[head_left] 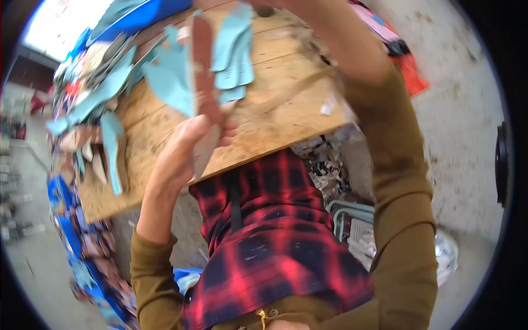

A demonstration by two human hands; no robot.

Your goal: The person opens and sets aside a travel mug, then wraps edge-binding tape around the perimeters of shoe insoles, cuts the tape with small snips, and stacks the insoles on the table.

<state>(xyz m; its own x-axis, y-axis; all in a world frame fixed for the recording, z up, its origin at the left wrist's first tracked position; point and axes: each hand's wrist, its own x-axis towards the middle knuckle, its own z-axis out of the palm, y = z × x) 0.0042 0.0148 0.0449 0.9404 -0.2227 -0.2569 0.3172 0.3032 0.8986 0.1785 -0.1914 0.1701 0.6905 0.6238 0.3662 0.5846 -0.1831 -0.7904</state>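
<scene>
My left hand (192, 144) is closed round a bundle of long, thin brown and pale pieces (203, 66), held upright over the front part of the wooden table (269, 113). My right arm reaches to the top edge of the view; the hand there (258, 4) is cut off and blurred, so its fingers cannot be made out. Just below it, a stack of light blue insole-shaped pieces (235, 52) lies on the table. More light blue pieces (165, 80) lie left of the bundle.
Heaps of blue, brown and grey pieces (91, 107) cover the table's left side. A blue container (140, 21) stands at the back left. Scraps (324, 170) and a light green rack (357, 212) are below the front edge, right of my lap.
</scene>
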